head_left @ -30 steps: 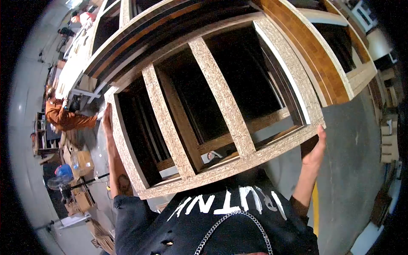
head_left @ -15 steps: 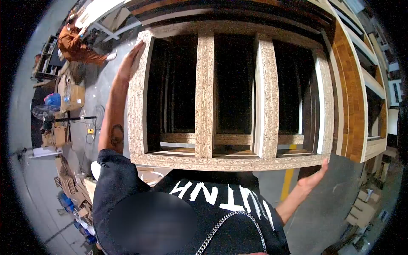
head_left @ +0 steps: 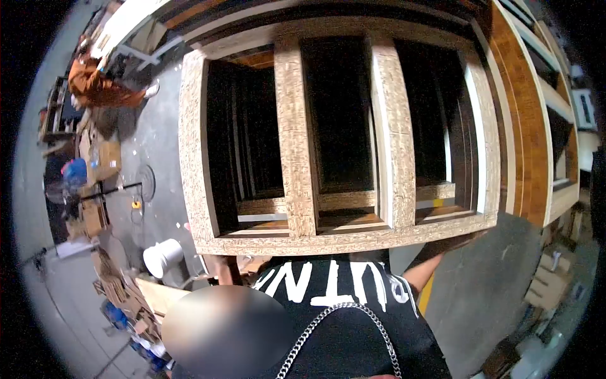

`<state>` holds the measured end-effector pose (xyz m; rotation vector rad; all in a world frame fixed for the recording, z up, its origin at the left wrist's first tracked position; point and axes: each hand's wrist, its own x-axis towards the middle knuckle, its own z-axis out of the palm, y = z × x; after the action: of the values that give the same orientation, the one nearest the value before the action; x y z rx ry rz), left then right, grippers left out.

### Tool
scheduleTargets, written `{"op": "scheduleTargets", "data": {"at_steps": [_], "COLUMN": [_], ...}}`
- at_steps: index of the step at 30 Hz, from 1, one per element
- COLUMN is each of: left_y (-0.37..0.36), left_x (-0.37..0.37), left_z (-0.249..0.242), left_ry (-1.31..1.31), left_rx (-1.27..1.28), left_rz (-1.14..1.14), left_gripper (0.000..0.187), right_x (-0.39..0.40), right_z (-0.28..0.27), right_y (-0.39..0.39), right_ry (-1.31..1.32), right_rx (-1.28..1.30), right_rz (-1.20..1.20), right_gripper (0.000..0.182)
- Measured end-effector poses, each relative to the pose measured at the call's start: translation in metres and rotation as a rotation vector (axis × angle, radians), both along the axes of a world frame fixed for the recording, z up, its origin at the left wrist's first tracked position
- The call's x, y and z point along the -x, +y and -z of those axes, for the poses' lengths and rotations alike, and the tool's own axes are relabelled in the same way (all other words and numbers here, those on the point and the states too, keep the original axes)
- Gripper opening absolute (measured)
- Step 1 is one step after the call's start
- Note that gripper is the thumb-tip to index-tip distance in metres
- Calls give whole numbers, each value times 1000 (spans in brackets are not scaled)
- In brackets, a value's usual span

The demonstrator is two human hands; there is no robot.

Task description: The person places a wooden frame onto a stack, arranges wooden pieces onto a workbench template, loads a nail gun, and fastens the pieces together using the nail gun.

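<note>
Before shirt [head_left: 328, 338], slatted frame [head_left: 293, 136]: long axis crosswise, openings facing camera; hands [head_left: 467, 241], grip unclear.

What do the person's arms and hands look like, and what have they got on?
The left arm and right arm look bare where they show. The right hand is too shadowy to see well, and I can't make out the left one. The top is black with big white letters, and there's a silvery chain.
</note>
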<state>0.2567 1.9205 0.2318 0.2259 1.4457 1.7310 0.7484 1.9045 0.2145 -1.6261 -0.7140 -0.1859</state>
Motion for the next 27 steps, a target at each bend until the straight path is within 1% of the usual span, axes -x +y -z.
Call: {"op": "scheduleTargets", "data": {"at_steps": [1,2,4,5,6,8,9,11,14,15,17,20,22,23,25,26,27], "left_y": [-10,-23,-23,-19,-20,-26,-24,-17,-14,-13,-13,-12,-1,2,13,17,23], "left_x": [-5,-7,-1,-9,-13,-6,-7,-20,-24,-25,-27,-28,-37,-37,-37,-40,-43], "left_z": [2,2,1,1,1,19,16,0,-6,-6,-10,-4,-19,-17,-16,-18,-20], "left_ry": [39,91,-810,-861,-769,-671,-676,-712,-716,-677,-703,-697,-482,-493,-414,-426,-381], "left_rx": [-97,-200,-680,-786,-752,-714,-726,-831,-823,-827,-825,-829,-563,-568,-598,-603,-530], "left_rz": [117,204,304,363,326,266,241,258,225,251,219,210,-87,-96,-23,-19,-84], "left_gripper": [80,80,86,90,89,92,92,100,100,100,100,101,101,101,102,102,103], "right_x": [8,12,11,9,8,4,4,-1,-4,-5,-7,-11,-12,-14,-16,-17,-17], "right_z": [3,-2,-3,-3,-4,-2,-2,-1,-1,-1,-1,-2,-2,-3,-5,-5,-6], "right_y": [13,17,35,40,45,55,57,60,64,63,68,72,75,74,76,75,76], "right_ry": [-159,-210,-215,-212,-212,-219,-221,-225,-230,-230,-231,-237,-240,-242,-243,-242,-236], "right_rx": [-5,10,12,21,27,15,11,12,11,12,8,11,1,0,3,1,-3], "right_rz": [14,34,18,8,-13,-66,-92,-124,-163,-177,-211,-261,-294,-303,-312,-310,-303], "right_gripper": [75,75,74,74,74,74,73,73,72,72,71,71,70,70,69,69,69]}}
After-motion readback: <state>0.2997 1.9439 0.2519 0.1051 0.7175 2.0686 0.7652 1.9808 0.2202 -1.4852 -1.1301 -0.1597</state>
